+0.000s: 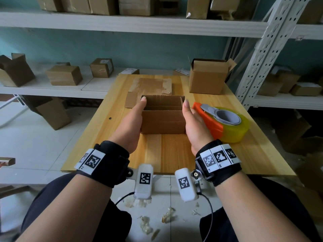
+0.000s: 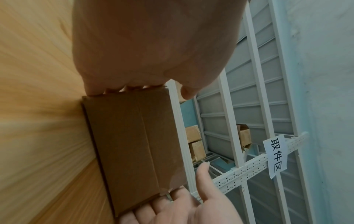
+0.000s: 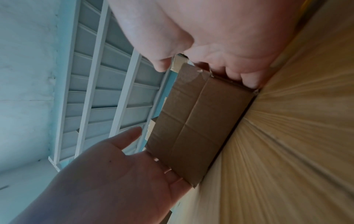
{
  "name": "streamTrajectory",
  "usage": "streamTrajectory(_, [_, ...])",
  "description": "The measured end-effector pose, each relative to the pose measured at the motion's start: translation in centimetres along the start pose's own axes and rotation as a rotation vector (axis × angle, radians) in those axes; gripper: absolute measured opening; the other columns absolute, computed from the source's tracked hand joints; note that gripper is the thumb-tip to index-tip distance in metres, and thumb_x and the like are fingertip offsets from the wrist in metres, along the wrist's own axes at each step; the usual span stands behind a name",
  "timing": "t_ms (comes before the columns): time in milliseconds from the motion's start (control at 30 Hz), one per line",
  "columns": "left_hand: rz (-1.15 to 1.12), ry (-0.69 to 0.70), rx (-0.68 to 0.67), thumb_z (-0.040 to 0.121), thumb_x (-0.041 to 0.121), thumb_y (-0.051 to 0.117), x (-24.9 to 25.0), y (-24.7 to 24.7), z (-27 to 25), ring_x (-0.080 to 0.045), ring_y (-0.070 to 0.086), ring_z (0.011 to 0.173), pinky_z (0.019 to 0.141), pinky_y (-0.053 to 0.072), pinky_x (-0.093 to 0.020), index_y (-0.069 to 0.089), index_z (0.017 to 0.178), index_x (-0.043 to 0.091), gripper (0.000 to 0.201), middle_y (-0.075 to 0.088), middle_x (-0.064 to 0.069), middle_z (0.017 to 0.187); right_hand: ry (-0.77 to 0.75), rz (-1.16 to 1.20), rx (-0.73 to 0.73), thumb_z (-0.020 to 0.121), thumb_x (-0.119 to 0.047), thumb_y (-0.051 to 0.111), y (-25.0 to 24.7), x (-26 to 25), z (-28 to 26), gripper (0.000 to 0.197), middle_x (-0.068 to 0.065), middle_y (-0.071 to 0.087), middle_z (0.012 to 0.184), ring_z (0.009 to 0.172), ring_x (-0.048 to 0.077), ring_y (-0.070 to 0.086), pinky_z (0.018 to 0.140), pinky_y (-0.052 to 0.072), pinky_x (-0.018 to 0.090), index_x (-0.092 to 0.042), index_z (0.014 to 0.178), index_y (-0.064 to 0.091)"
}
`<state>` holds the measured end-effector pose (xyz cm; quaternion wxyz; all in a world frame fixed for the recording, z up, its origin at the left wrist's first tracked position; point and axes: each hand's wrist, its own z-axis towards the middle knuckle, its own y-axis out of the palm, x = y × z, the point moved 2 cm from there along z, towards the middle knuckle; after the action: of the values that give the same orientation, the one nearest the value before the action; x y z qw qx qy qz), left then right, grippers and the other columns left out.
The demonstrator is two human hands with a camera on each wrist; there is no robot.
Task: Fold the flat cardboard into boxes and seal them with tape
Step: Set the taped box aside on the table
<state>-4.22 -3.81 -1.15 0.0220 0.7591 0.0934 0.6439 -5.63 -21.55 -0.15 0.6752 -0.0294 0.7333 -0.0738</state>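
Cardboard box (image 1: 163,120) pressed between left hand (image 1: 132,126), right hand (image 1: 195,130), fingers (image 2: 161,207) straight; tape dispenser (image 1: 212,122) beside.

box (image 1: 163,121) mid-table (image 1: 258,159), tape dispenser (image 1: 225,123) right, flat cardboard (image 1: 150,86) behind

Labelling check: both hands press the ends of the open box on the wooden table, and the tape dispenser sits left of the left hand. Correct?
Not quite. The tape dispenser sits right of the right hand, not left of the left hand; the head view shows it. The rest holds: both hands press the ends of the open box on the wooden table.
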Motion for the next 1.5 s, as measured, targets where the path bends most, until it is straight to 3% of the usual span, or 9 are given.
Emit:
streamTrajectory(267, [-0.051, 0.181, 0.062, 0.073, 0.087, 0.062, 0.4, -0.5, 0.9, -0.015, 0.057, 0.136, 0.122, 0.038, -0.049, 0.06, 0.145, 0.029, 0.092, 0.064, 0.007, 0.144, -0.084, -0.006, 0.001, 0.104, -0.068, 0.032, 0.2, -1.5, -0.1, 0.066, -0.008, 0.04, 0.165, 0.151, 0.016, 0.037, 0.105, 0.032, 0.03, -0.034, 0.161, 0.034])
streamTrajectory(567, [-0.091, 0.435, -0.024, 0.105, 0.054, 0.048, 4.6, 2.0, 1.0, -0.033, 0.061, 0.126, 0.117, 0.043, -0.049, 0.072, 0.126, 0.014, 0.05, 0.071, -0.014, 0.13, -0.164, 0.079, 0.021, 0.095, -0.08, 0.033, -2.5, -6.0, 1.2, 0.077, -0.008, 0.039, 0.165, 0.152, 0.018, 0.036, 0.113, 0.03, 0.037, -0.038, 0.159, 0.036])
streamTrajectory(667, [-0.075, 0.446, -0.057, 0.108, 0.046, 0.047, 6.6, 4.2, 1.7, -0.017, 0.063, 0.107, 0.102, 0.045, -0.037, 0.075, 0.106, 0.026, 0.035, 0.074, 0.002, 0.112, -0.19, 0.126, 0.073, 0.072, -0.101, 0.04, -4.3, -7.1, 2.9, 0.099, -0.009, 0.049, 0.159, 0.146, 0.02, 0.045, 0.122, 0.033, 0.051, -0.043, 0.153, 0.043])
streamTrajectory(800, [0.032, 0.417, -0.124, 0.107, 0.056, 0.046, 8.3, 7.2, 4.1, -0.015, 0.063, 0.12, 0.109, 0.044, -0.038, 0.075, 0.117, 0.026, 0.043, 0.074, 0.002, 0.124, -0.201, 0.167, 0.183, 0.072, -0.099, 0.04, -7.4, -9.0, 5.4, 0.099, -0.007, 0.054, 0.155, 0.145, 0.019, 0.047, 0.122, 0.034, 0.055, -0.04, 0.15, 0.05])
streamTrajectory(967, [0.017, 0.287, -0.219, 0.101, 0.062, 0.059, 8.3, 10.1, 8.3, -0.016, 0.063, 0.092, 0.112, 0.047, -0.041, 0.072, 0.099, 0.02, 0.044, 0.066, 0.0, 0.092, -0.108, 0.179, 0.215, 0.08, -0.092, 0.046, -11.0, -9.2, 8.9, 0.102, 0.0, 0.044, 0.163, 0.151, 0.023, 0.038, 0.125, 0.028, 0.054, -0.025, 0.157, 0.044])
streamTrajectory(1100, [0.065, 0.157, -0.335, 0.107, 0.057, 0.051, 7.6, 12.3, 10.0, -0.02, 0.07, 0.108, 0.111, 0.049, -0.038, 0.075, 0.114, 0.024, 0.042, 0.076, -0.004, 0.107, -0.047, 0.211, 0.176, 0.039, -0.105, 0.063, -13.8, -7.0, 13.8, 0.138, -0.002, 0.052, 0.157, 0.146, 0.021, 0.046, 0.124, 0.029, 0.054, -0.029, 0.154, 0.049])
streamTrajectory(1200, [0.095, 0.042, -0.4, 0.104, 0.064, 0.051, 7.0, 12.9, 11.3, -0.025, 0.067, 0.123, 0.115, 0.046, -0.04, 0.069, 0.123, 0.025, 0.046, 0.07, -0.012, 0.132, 0.048, 0.231, 0.153, 0.063, -0.084, 0.071, -15.2, -5.5, 15.8, 0.115, 0.004, 0.051, 0.159, 0.149, 0.026, 0.044, 0.125, 0.03, 0.054, -0.024, 0.157, 0.045])
streamTrajectory(1333, [0.129, -0.015, -0.436, 0.103, 0.066, 0.05, 6.1, 13.3, 13.1, -0.027, 0.064, 0.131, 0.116, 0.044, -0.039, 0.071, 0.128, 0.022, 0.055, 0.068, -0.015, 0.139, 0.149, 0.172, 0.151, 0.09, -0.065, 0.065, -15.8, -3.7, 16.4, 0.088, 0.005, 0.037, 0.167, 0.156, 0.03, 0.03, 0.127, 0.023, 0.05, -0.023, 0.162, 0.035])
streamTrajectory(1500, [0.167, -0.125, -0.488, 0.1, 0.07, 0.05, 4.5, 13.5, 14.3, -0.028, 0.038, 0.154, 0.131, 0.022, -0.047, 0.041, 0.161, 0.016, 0.082, 0.042, -0.015, 0.165, 0.276, 0.271, 0.068, 0.087, -0.064, 0.067, -15.6, -2.2, 16.7, 0.081, 0.011, 0.057, 0.151, 0.144, 0.036, 0.046, 0.115, 0.04, 0.056, -0.021, 0.153, 0.049])
